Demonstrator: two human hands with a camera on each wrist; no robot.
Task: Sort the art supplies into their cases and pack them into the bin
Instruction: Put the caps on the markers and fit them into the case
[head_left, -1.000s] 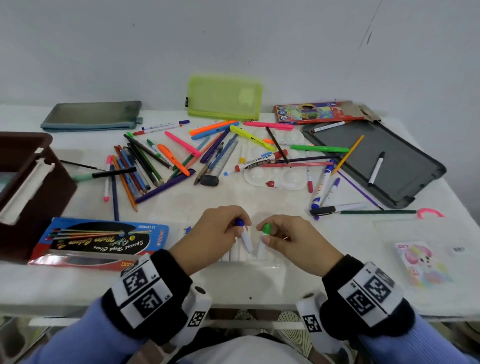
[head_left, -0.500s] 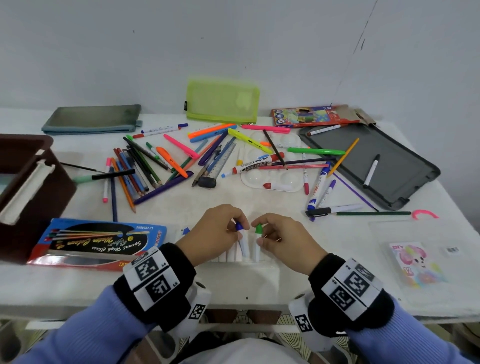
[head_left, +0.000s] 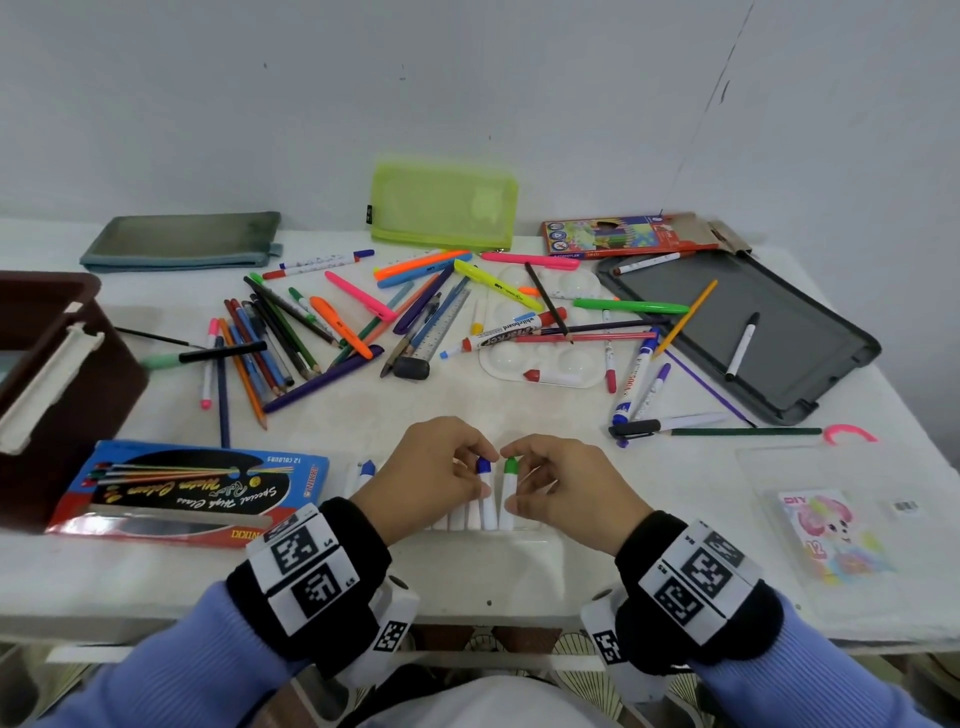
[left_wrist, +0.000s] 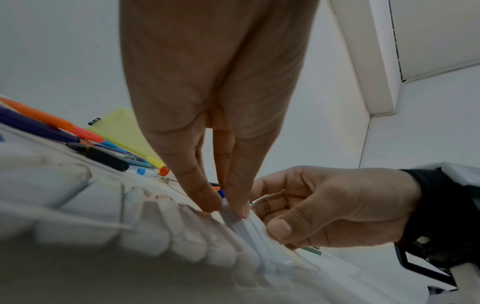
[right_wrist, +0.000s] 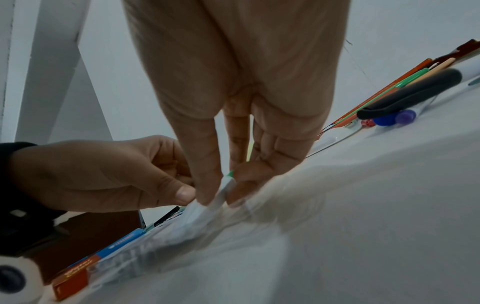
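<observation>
Near the table's front edge, my left hand (head_left: 480, 475) pinches a white paint tube with a blue cap (head_left: 485, 491). My right hand (head_left: 514, 483) pinches a white tube with a green cap (head_left: 508, 488) right beside it. Both tubes lie side by side at the right end of a row of white tubes in a clear ribbed plastic tray (head_left: 519, 545). In the left wrist view, thumb and finger of the left hand (left_wrist: 228, 209) press on the blue-capped tube (left_wrist: 239, 224). The right wrist view shows my right hand (right_wrist: 221, 197) on the green-capped tube (right_wrist: 230, 173).
A brown bin (head_left: 52, 389) stands at the left, with a blue water colour box (head_left: 192, 488) in front of it. Loose pens and pencils (head_left: 311, 332) and a white palette (head_left: 545, 358) fill the middle. Behind lie a green mesh pouch (head_left: 444, 205), a grey pouch (head_left: 182, 241) and an open grey case (head_left: 753, 322).
The blue-capped tube was tilted a second ago. Both hands have since brought the two tubes closer together and down, parallel in the tray.
</observation>
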